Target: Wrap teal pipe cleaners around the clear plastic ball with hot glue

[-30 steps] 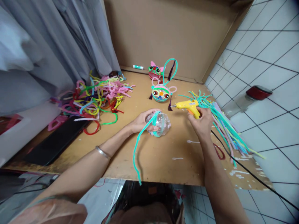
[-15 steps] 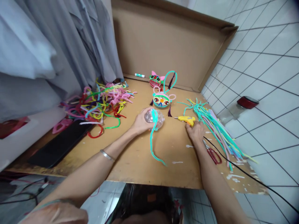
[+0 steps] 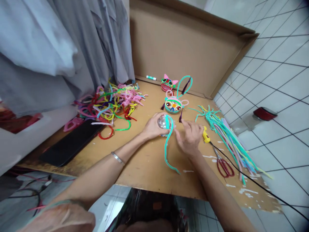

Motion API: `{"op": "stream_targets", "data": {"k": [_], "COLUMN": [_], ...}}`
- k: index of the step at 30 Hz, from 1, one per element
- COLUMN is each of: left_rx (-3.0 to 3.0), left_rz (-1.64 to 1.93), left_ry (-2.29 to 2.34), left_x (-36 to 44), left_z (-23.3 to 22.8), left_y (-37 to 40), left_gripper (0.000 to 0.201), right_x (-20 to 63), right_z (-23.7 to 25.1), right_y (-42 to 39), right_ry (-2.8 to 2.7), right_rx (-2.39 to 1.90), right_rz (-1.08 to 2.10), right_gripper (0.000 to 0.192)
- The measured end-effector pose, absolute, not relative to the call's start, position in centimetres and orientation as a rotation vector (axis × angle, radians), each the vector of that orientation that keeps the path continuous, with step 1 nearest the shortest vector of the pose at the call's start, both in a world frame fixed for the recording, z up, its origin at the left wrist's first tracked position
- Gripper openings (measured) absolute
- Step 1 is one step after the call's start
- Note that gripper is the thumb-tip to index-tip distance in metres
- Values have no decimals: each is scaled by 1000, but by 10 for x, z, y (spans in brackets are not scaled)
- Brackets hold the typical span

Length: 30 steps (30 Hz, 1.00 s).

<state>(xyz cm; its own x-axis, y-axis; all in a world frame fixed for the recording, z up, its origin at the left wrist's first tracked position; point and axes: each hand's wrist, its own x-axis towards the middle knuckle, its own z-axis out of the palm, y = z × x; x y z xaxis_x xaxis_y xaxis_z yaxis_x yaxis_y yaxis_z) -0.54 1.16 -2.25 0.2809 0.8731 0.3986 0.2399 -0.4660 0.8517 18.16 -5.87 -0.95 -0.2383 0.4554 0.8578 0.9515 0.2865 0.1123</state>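
My left hand point(image 3: 154, 126) is closed around a clear plastic ball point(image 3: 162, 122). A turquoise pipe cleaner point(image 3: 166, 145) lies across the ball, its long tail hanging down to the table. Just right of the ball, my right hand point(image 3: 190, 137) is open and holds nothing, with its thumb and forefinger apart and the thumb close to the ball; whether they touch I cannot tell. Beyond my right fingers lies a yellow glue gun point(image 3: 206, 135), its front part hidden by the hand. Red-handled scissors point(image 3: 225, 166) rest nearby.
Behind the ball stand two decorated animal-face balls, one with pink rings point(image 3: 173, 105) and one with pink ears point(image 3: 167, 83). Pipe cleaners lie in a tangled heap point(image 3: 108, 106) at left and a long bundle point(image 3: 227, 138) at right. A cardboard panel point(image 3: 183, 48) stands at the back.
My right hand has let go of the glue gun, leaving it on the table, and has moved left to beside the ball. My left hand still holds the ball. The view has shifted slightly.
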Motion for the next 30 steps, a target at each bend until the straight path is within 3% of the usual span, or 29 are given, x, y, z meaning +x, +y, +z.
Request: {"op": "stream_targets", "data": {"k": [3,7,18,30], "left_rx": [1897,1957,1959,1881], "left_rz": [1178,1156,1101,1047], "left_ry": [979,953,901,921], "left_x": [-5,-4,-4,-4], "left_z": [-21,-17,-16,-11], "left_y": [10,4,2,-2], "left_gripper": [71,69,73,74], "right_x": [161,156,163,165], "right_z": [-7,-1,0,-4], "right_y": [-57,-54,-62,-63], "right_ry": [-1858,-1792,-1510,-1583], "right_rx": [-1090,-1027,-1096,-986], "right_rz": [-839,-792,-37,103], "right_gripper": [33,11,25,24]}}
